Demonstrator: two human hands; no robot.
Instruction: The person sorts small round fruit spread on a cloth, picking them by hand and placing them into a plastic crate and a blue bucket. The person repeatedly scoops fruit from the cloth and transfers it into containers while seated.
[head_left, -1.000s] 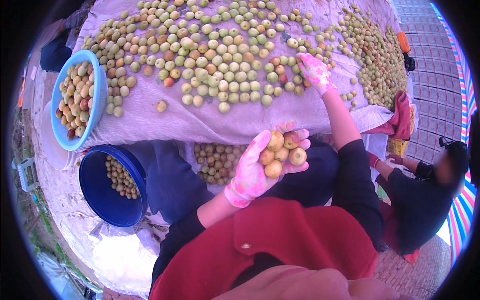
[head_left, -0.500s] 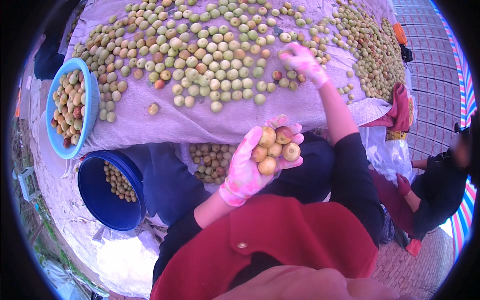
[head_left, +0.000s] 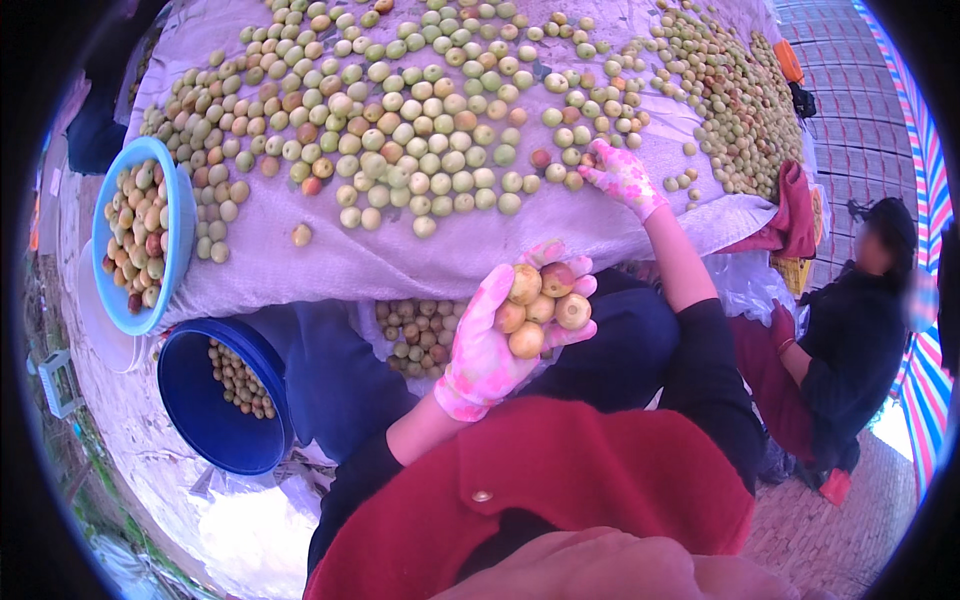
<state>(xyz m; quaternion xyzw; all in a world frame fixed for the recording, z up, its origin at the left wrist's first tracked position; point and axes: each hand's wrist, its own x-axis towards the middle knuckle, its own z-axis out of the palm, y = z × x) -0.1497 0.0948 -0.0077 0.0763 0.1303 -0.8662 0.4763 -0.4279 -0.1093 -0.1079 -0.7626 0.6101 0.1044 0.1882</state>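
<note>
Several round yellowish and reddish jujubes (head_left: 541, 308) sit in the palm of my left hand (head_left: 490, 350), which wears a pink-and-white patterned glove. Its fingers curl up around them, above my lap. My right hand (head_left: 625, 182), gloved the same way, reaches to the near part of the table. Its thumb and fingertips close on a reddish jujube (head_left: 588, 159), partly hidden by the fingers. A spread of green and blushed jujubes (head_left: 430, 150) lies to the left of that hand on a pale cloth (head_left: 400, 250).
A light blue basin (head_left: 183, 220) full of jujubes stands at the left. Below it is a dark blue bucket (head_left: 200, 400) with some inside. More jujubes (head_left: 420, 335) lie at my lap. A dense pile (head_left: 740, 120) covers the far right. Another person (head_left: 850, 330) sits at the right.
My right hand has come down and slightly right onto the reddish jujube, from above the spread. My left hand keeps its jujubes. The view has shifted slightly, and the other person has straightened up.
</note>
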